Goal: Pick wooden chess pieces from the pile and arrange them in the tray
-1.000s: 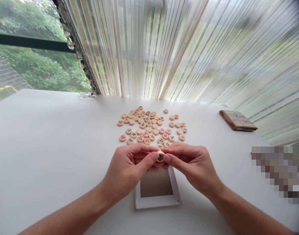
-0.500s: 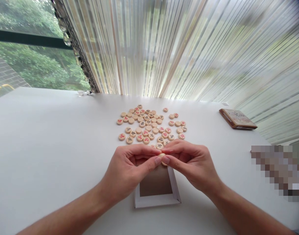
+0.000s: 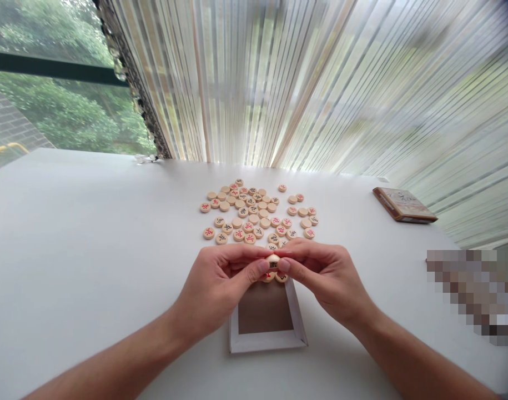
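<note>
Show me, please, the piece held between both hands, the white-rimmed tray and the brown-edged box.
Held piece (image 3: pixel 273 264): head view, its marked face.
White-rimmed tray (image 3: pixel 268 343): head view, its near rim.
Brown-edged box (image 3: pixel 406 204): head view, its top.

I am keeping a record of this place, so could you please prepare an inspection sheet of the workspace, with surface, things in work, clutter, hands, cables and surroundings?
Surface: white table.
Things in work: xiangqi pieces scattered, some with red or black characters up, others blank side up; shallow open box nearer the wearer, brown inside, white rim.
Clutter: brown box with printed top at the right; pixelated patch, content hidden.
Hands: left hand and right hand together pinch one held piece; two more show just beneath, support unclear.
Cables: nothing seen.
Surroundings: string curtain behind the table; trees outside at left.
</note>
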